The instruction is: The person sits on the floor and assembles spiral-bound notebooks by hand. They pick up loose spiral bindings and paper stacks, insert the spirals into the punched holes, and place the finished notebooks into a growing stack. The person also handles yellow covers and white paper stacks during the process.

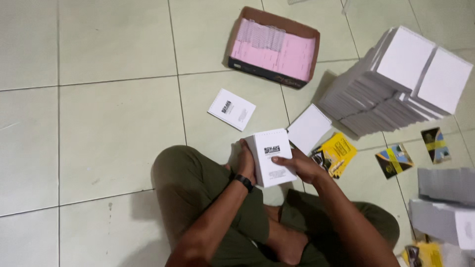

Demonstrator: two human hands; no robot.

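Note:
I sit cross-legged on a tiled floor, holding a thick white stack of small printed sheets (273, 157) upright between both hands above my knees. My left hand (245, 162), with a black band on the wrist, grips the stack's left side. My right hand (302, 165) holds its right side, with the thumb across the front face. A single white printed booklet (231, 109) lies on the floor just beyond. A blank white sheet block (309, 128) lies to the right of the stack.
A brown cardboard box (277, 74) with pink sheets sits farther away. Tall slanted piles of white sheets (396, 84) stand at the right. Yellow and dark covers (339, 153) (394, 160) (435, 144) lie on the floor. Grey stacks (445, 202) are at the right edge.

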